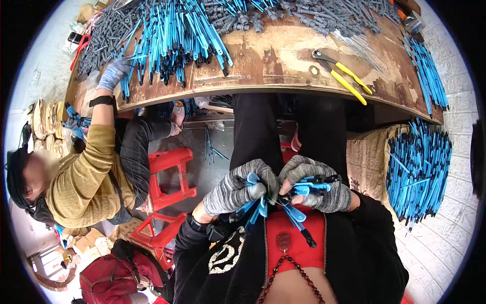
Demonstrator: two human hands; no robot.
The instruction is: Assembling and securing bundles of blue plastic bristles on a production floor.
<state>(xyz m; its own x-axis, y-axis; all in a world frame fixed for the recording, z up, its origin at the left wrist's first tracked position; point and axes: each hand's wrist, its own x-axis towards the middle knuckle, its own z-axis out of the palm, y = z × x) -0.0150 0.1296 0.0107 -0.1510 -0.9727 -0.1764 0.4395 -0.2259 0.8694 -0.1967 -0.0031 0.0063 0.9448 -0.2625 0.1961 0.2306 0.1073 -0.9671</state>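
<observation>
A brown wooden table (283, 61) with a worn, patchy top curved across the scene ahead of a seated person. That person's two hands, in gray knit gloves, were on the near side of the table, short of its front edge. The left hand (235, 190) was curled closed around several blue strips (262, 206) with black ends, which poked out below its fingers. The right hand (324, 195), just beside it, was folded closed over a second small bunch (306, 187) of the same strips. One black-tipped strip (302, 228) slanted down between them; which hand held it could not be told.

On the table's right half lay pliers (349, 81) with yellow handles reaching its front edge. A large blue pile (177, 35) covered its left half, and gray parts (109, 40) lined its far side. Another heap (420, 175) of blue strips stood below its right end. At its left end, a co-worker (91, 172) had a gloved hand (115, 72) by the blue pile.
</observation>
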